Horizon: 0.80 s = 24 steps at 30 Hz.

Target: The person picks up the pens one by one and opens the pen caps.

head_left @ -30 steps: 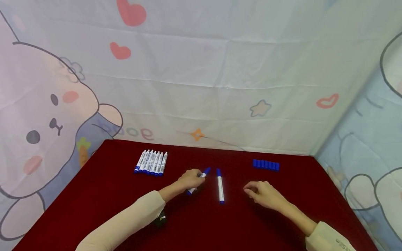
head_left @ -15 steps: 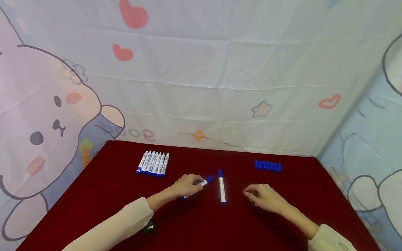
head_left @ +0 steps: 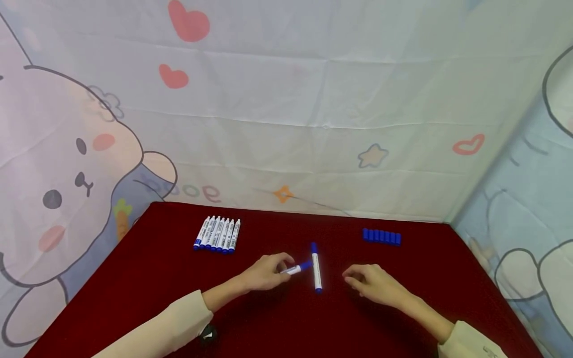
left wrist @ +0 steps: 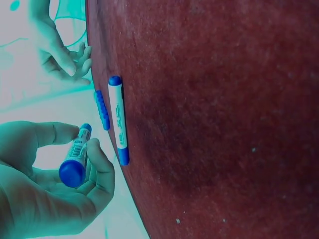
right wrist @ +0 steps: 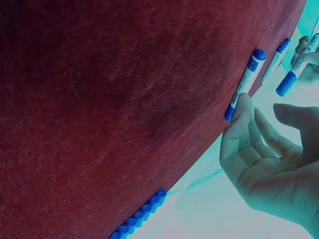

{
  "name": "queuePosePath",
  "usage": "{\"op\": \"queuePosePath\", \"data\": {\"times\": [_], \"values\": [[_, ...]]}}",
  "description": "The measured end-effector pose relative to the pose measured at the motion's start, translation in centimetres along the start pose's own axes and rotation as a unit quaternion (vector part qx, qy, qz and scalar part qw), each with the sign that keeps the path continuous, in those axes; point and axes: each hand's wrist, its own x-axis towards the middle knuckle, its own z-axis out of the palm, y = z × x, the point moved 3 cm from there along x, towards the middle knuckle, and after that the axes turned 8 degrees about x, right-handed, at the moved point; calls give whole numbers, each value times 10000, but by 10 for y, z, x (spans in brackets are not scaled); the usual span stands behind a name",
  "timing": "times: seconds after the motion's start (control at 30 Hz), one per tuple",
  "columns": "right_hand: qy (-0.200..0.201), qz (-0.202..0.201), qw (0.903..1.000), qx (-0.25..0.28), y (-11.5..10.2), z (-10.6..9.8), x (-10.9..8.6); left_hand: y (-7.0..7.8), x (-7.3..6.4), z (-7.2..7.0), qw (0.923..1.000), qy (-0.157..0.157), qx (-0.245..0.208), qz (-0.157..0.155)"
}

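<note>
My left hand [head_left: 267, 272] pinches a white marker [left wrist: 79, 149] between thumb and fingers, its blue cap [head_left: 306, 265] pointing right. In the left wrist view the marker's blue end faces the camera. A second capped marker [head_left: 316, 271] lies on the red cloth just right of it, cap away from me. My right hand [head_left: 376, 283] hovers to the right of that marker with loosely bent fingers and nothing between them, as the right wrist view also shows; thumb [right wrist: 294, 117] and fingertips are apart.
Several uncapped white markers [head_left: 218, 234] lie side by side at the back left of the red-covered table [head_left: 286, 323]. A row of several blue caps [head_left: 381, 236] lies at the back right. A printed cloth wall [head_left: 322, 149] stands behind.
My left hand has drawn slightly toward me, and the marker in it has turned from a steep slant to nearly level, cap to the right. The right hand has hardly moved.
</note>
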Motion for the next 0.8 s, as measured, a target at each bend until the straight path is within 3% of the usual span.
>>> {"op": "queuePosePath", "data": {"times": [0.23, 0.43, 0.6, 0.8], "values": [[-20, 14, 9999, 134, -9, 7, 1, 4, 0, 6, 9965, -216, 99, 798], [-294, -53, 9991, 305, -16, 17, 5, 9, 2, 9, 9895, -144, 258, 1413], [-747, -165, 9953, 598, -22, 29, 9, 12, 4, 12, 9881, -111, 306, 1502], [-979, -340, 9915, 783, -28, 41, 13, 16, 5, 15, 9884, -34, 278, 1492]]}}
